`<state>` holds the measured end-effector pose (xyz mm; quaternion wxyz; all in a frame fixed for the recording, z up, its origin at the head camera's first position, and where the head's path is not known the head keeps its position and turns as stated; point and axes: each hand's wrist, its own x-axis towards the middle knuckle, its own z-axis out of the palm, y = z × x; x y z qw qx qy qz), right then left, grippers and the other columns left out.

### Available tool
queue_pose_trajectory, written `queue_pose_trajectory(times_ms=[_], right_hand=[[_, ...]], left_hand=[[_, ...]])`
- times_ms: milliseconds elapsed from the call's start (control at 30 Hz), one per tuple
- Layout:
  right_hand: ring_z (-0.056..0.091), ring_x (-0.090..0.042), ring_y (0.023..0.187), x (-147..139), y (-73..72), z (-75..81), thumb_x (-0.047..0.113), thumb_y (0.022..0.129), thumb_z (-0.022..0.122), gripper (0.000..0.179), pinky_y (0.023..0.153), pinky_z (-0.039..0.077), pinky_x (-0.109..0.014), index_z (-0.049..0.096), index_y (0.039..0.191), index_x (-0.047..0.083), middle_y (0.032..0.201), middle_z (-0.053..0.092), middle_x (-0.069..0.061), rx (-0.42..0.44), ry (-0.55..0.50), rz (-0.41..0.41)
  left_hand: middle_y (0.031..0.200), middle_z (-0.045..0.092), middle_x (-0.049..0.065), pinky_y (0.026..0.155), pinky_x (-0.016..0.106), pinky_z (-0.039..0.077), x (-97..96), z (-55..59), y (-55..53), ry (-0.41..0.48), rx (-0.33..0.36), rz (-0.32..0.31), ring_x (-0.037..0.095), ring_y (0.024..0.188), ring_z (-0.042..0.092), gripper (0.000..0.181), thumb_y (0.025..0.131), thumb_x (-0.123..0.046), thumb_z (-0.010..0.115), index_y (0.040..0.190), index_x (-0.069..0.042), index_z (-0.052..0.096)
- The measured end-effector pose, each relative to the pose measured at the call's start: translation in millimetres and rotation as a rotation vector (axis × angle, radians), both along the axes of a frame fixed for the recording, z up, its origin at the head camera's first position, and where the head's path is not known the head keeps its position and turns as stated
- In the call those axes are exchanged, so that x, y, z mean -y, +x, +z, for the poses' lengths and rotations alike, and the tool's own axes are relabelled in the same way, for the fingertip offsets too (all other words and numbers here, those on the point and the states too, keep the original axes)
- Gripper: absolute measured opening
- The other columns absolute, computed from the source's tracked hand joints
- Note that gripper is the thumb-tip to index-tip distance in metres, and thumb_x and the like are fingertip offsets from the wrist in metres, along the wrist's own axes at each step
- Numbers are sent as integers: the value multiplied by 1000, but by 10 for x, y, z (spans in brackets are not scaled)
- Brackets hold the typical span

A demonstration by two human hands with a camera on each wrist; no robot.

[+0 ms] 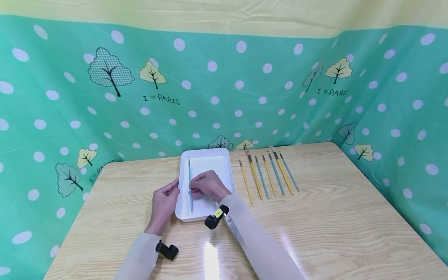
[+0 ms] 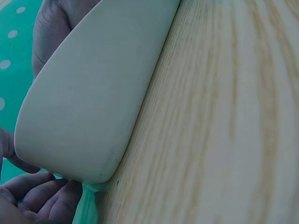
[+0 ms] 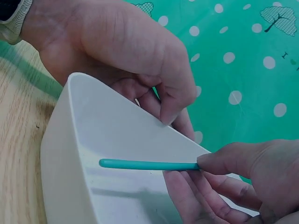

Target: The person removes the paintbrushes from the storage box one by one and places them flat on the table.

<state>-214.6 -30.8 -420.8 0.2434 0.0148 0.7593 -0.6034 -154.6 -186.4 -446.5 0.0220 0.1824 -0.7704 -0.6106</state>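
Observation:
A white rectangular tray (image 1: 214, 161) sits at the back middle of the table. My left hand (image 1: 165, 201) holds its left wall, with the thumb at the rim and fingers along the outside; in the left wrist view those fingers (image 2: 49, 198) meet the tray's outer side (image 2: 88, 102). Reaching in over the tray, my right hand (image 1: 209, 184) pinches a teal paintbrush (image 1: 189, 169) around its middle. The brush's bristles point toward the far end. In the right wrist view, the brush's handle (image 3: 145, 164) extends from between thumb and fingers, above the tray floor.
Right of the tray, several yellow and teal paintbrushes lie side by side on the wooden table (image 1: 336, 217), among them a thick yellow paintbrush (image 1: 255, 177). A green polka-dot cloth (image 1: 210, 101) hangs behind the table and at its sides.

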Motion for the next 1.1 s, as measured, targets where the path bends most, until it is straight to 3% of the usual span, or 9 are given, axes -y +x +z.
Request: queue_pose_trajectory(times_ms=[433, 633, 1100], right_hand=[[75, -18, 77, -251, -38, 76, 7, 90, 75, 9, 75, 67, -31, 76, 98, 3, 90, 78, -11, 25, -76, -7], [76, -21, 83, -397, -53, 94, 7, 91, 74, 12, 82, 67, -33, 75, 102, 2, 95, 77, -13, 30, -81, 8], [75, -18, 83, -665, -68, 160, 7, 91, 74, 14, 81, 67, -32, 74, 105, 2, 101, 75, -14, 7, -82, 7]], left_hand=[[150, 57, 10, 105, 31, 54, -23, -21, 6, -18, -1, 10, 24, 136, 58, 44, 102, -18, 51, 146, -14, 56], [149, 58, 11, 106, 33, 53, -22, -22, 7, -21, -10, 12, 24, 136, 58, 44, 102, -18, 51, 145, -13, 56], [153, 54, 9, 109, 33, 51, -10, -47, 6, -19, 0, -6, 23, 141, 53, 44, 104, -21, 49, 147, -15, 54]])
